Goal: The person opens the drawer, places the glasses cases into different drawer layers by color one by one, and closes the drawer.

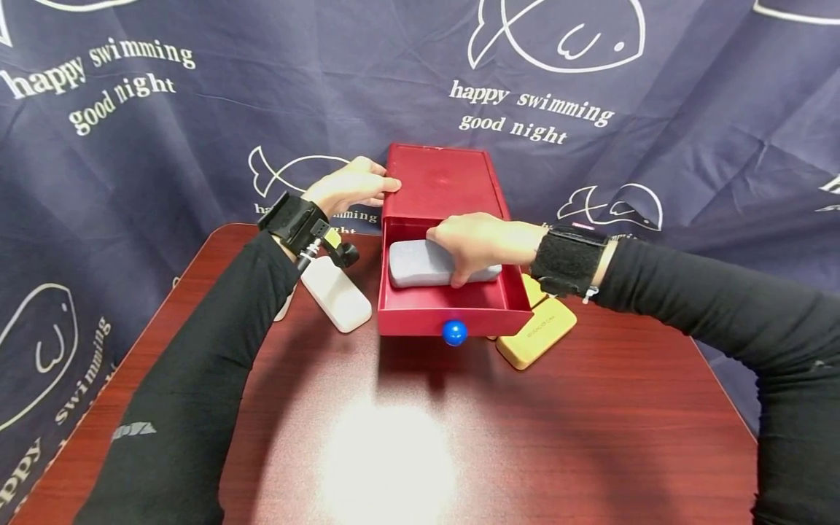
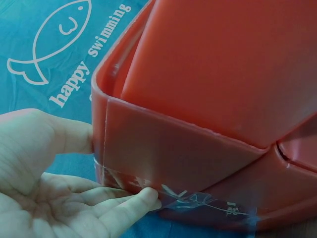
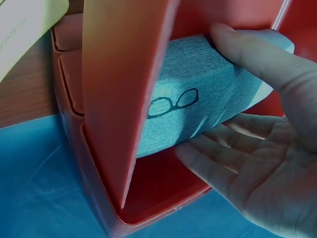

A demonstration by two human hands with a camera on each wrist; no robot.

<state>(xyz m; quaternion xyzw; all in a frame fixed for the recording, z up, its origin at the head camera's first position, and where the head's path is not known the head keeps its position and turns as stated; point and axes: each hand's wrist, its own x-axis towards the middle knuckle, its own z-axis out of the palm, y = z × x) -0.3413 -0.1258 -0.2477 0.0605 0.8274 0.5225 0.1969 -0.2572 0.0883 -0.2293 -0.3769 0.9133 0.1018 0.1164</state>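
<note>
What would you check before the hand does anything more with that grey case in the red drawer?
1. Drawer pulled open far enough: ok, the grey case lies inside it.
2. Right hand has a grip on the case: ok, thumb on top and fingers underneath in the right wrist view.
3. Red box steadied: ok, the left hand rests against its back left corner.
4. Case clear of the drawer walls: cannot tell, its far end is hidden.
5. White case and yellow cases out of the way: ok, they lie on the table beside the drawer.
</note>
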